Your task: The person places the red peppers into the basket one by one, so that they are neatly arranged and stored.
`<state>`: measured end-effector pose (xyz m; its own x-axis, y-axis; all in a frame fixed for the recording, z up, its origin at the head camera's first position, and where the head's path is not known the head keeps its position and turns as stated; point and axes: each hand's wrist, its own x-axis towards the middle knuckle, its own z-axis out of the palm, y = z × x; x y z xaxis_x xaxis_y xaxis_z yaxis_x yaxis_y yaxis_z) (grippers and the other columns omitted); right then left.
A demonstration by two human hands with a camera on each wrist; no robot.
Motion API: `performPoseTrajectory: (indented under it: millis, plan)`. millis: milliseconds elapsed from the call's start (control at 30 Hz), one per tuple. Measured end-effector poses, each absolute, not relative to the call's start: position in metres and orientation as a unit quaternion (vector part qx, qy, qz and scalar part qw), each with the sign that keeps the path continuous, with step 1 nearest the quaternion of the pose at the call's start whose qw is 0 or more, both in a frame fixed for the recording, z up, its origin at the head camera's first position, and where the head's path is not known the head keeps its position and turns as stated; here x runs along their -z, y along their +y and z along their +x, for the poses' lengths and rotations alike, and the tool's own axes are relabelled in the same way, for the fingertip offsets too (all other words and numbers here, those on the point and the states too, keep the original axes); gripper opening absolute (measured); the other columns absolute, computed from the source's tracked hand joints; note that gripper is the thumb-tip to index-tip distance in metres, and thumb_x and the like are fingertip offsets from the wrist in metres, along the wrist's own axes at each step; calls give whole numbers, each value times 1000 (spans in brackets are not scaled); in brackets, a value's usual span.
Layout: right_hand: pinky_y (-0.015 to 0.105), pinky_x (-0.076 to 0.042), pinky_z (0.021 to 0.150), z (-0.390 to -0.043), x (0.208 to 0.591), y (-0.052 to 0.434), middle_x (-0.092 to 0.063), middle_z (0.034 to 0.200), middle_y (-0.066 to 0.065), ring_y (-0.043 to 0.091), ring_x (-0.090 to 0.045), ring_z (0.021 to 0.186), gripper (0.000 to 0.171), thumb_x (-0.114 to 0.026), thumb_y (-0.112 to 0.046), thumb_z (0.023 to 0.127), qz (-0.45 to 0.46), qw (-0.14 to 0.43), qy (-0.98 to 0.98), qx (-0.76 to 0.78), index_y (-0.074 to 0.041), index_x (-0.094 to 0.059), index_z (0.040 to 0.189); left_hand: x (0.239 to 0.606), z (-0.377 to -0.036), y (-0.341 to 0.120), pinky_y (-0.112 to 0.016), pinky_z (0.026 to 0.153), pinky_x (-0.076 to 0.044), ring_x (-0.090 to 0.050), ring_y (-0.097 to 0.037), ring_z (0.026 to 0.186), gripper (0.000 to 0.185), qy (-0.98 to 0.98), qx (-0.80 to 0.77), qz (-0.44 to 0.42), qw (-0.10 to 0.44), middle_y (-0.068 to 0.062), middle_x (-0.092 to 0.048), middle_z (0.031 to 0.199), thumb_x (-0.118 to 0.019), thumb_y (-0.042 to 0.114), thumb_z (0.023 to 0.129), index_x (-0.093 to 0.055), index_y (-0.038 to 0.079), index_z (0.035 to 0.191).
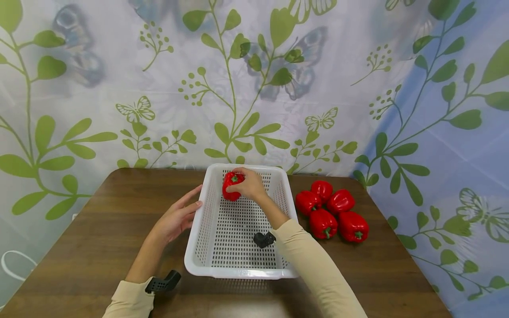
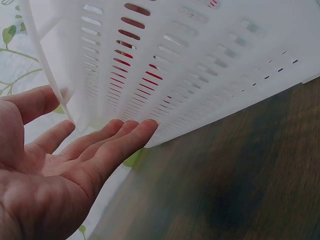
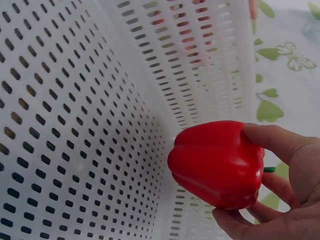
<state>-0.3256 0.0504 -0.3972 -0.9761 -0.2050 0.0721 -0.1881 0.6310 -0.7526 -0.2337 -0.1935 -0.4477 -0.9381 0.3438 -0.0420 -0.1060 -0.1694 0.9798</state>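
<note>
A red bell pepper with a green stem is inside the white slotted plastic basket, near its far left corner. My right hand grips this pepper around its stem end, thumb on one side and fingers on the other, as the right wrist view also shows. At the basket's left wall is my left hand, its fingers extended with the fingertips at the wall and the thumb by the rim. In the left wrist view, that hand has its palm turned up beside the slotted wall.
Several more red bell peppers lie in a cluster on the brown wooden table, right of the basket. A patterned curtain hangs behind the table. A white cable loops at the far left.
</note>
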Motion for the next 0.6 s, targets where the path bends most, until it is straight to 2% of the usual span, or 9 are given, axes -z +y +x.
performPoseTrajectory:
  millis: [267, 600]
  plan:
    - [44, -58, 94, -327, 402, 46, -63, 137, 10, 30, -56, 125, 61, -85, -21, 80, -109, 12, 913, 392, -19, -64, 137, 447, -233, -194, -39, 88, -61, -69, -25, 115, 64, 629, -758, 95, 143, -17, -51, 141, -53, 21, 106, -23, 23, 163]
    - [44, -56, 98, -324, 406, 45, -62, 138, 10, 29, -57, 125, 63, -86, -22, 79, -116, 25, 923, 365, -19, -63, 137, 448, -233, -193, -40, 88, -61, -69, -25, 114, 65, 630, -757, 95, 147, -20, -50, 143, -53, 21, 106, -22, 23, 163]
